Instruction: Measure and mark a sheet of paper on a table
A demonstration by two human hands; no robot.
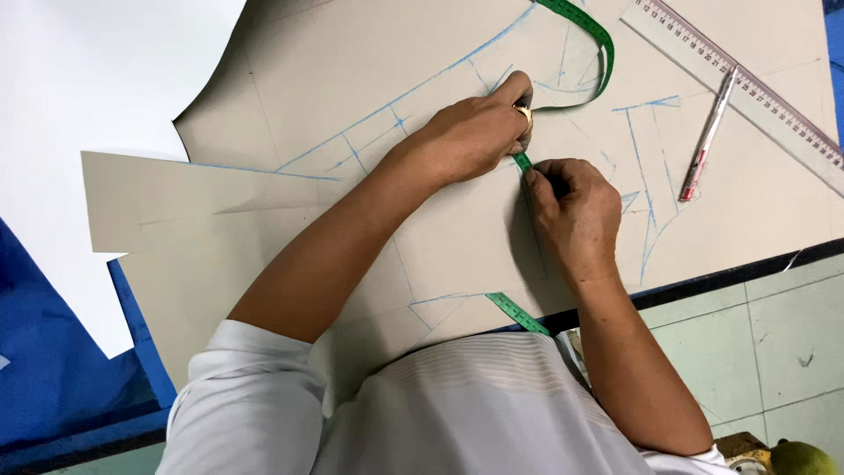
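Head view: both hands pinch green tape measure [527, 164] onto grey pattern card [308, 97].
Left hand [470, 132] and right hand [571, 207] clamp it; tape looks limp, slippery, best held flat near marks.

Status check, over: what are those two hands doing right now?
Left hand and right hand both pinching green tape measure against grey pattern card. Pen and ruler lie aside, clear.

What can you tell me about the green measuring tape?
The green measuring tape is a thin, flexible band with small dark marks. It loops at the top of the brown paper, runs down under the left hand, and is pinched by the fingers of the right hand. Another stretch shows near the table edge, by the white shirt.
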